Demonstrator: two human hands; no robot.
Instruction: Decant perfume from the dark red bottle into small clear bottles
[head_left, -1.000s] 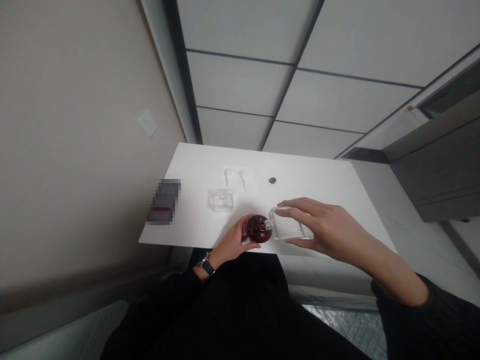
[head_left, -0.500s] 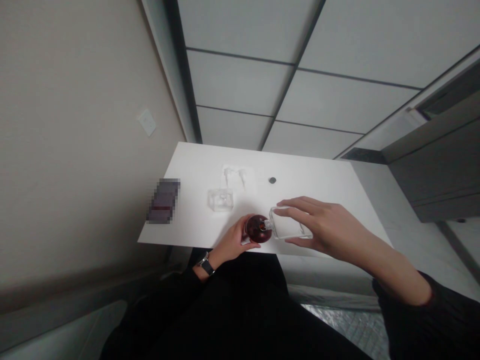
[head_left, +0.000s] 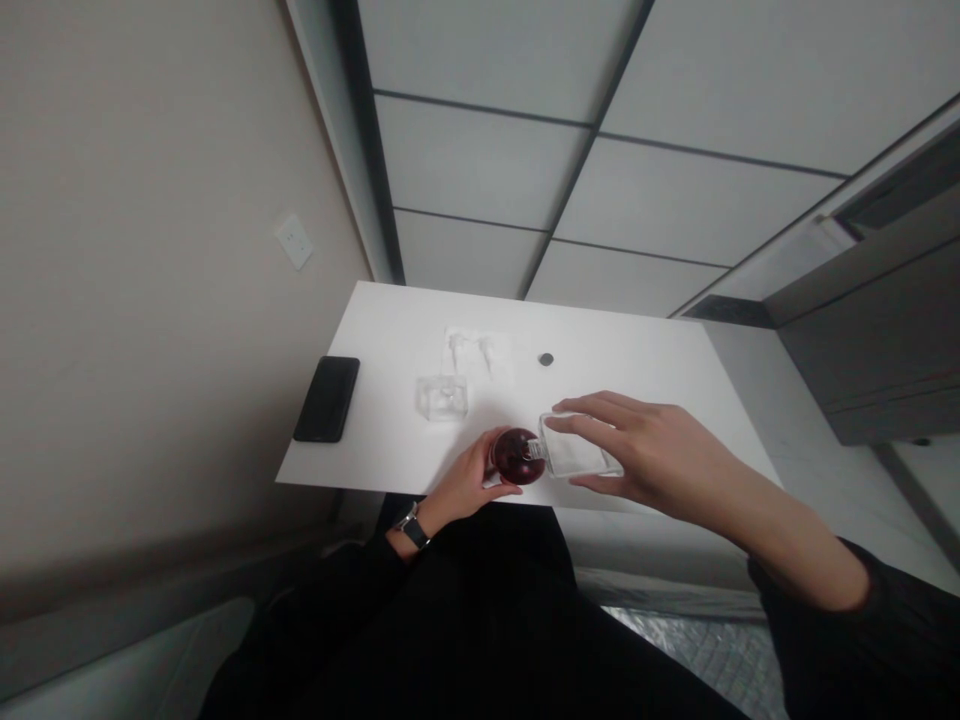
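My left hand [head_left: 474, 472] is wrapped round a dark red round bottle [head_left: 517, 460] near the table's front edge. In my right hand [head_left: 637, 445] is a clear square-sided glass bottle [head_left: 574, 447], tipped onto its side with its threaded neck over the red bottle's mouth. Whether liquid runs between the two cannot be made out. Behind my left hand stands a clear square glass container [head_left: 442, 399]. Two whitish nozzle-like pieces [head_left: 486, 352] lie on a pale sheet past it. A small dark round cap [head_left: 546, 359] lies farther right.
A black phone [head_left: 327, 400] lies at the left end of the white table [head_left: 390, 330]. A wall with a socket [head_left: 294, 242] rises on the left. Large pale panels [head_left: 472, 170] stand behind the table.
Both hands and both bottles stay almost in place. The clear bottle remains tipped against the red bottle's mouth. The phone, blurred out before, now shows plainly.
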